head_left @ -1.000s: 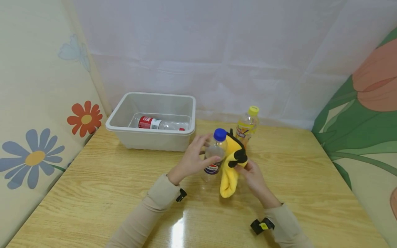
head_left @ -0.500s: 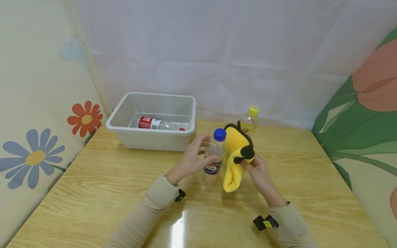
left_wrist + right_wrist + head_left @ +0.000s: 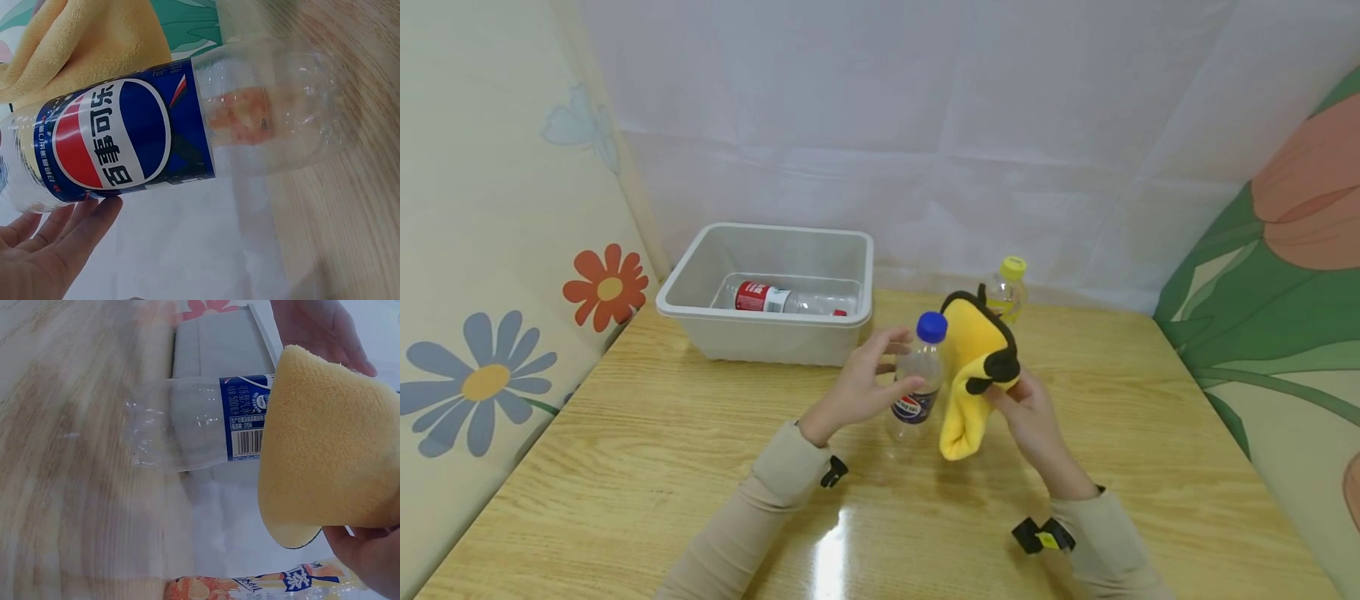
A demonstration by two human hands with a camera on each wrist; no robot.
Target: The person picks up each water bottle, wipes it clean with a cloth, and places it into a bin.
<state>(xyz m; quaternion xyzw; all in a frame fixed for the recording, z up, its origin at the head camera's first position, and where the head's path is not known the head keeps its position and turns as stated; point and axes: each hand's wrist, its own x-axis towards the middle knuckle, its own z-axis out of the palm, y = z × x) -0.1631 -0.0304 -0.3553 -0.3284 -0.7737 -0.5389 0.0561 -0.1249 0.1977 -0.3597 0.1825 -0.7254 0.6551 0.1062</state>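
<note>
An upright clear plastic cola bottle (image 3: 916, 375) with a blue cap and blue label stands at the middle of the table. My left hand (image 3: 861, 387) is curved around its left side, thumb in front and fingers behind. Fingers (image 3: 81, 228) lie right at the label's edge in the left wrist view. My right hand (image 3: 1030, 421) pinches a yellow plush cloth (image 3: 977, 358) with black edging, just right of the bottle. The cloth hangs folded and, in the right wrist view, covers part of the label.
Behind the cloth stands a yellow-capped bottle (image 3: 1006, 292), partly hidden. A grey plastic bin (image 3: 775, 337) at the back left contains a red-labelled bottle (image 3: 760, 297) lying on its side. White fabric (image 3: 895, 167) hangs behind the wooden table (image 3: 662, 450).
My right hand has drawn the cloth rightward, away from the cola bottle, and it now covers more of the yellow-capped bottle. My left thumb has shifted slightly left; the cola bottle has stayed put.
</note>
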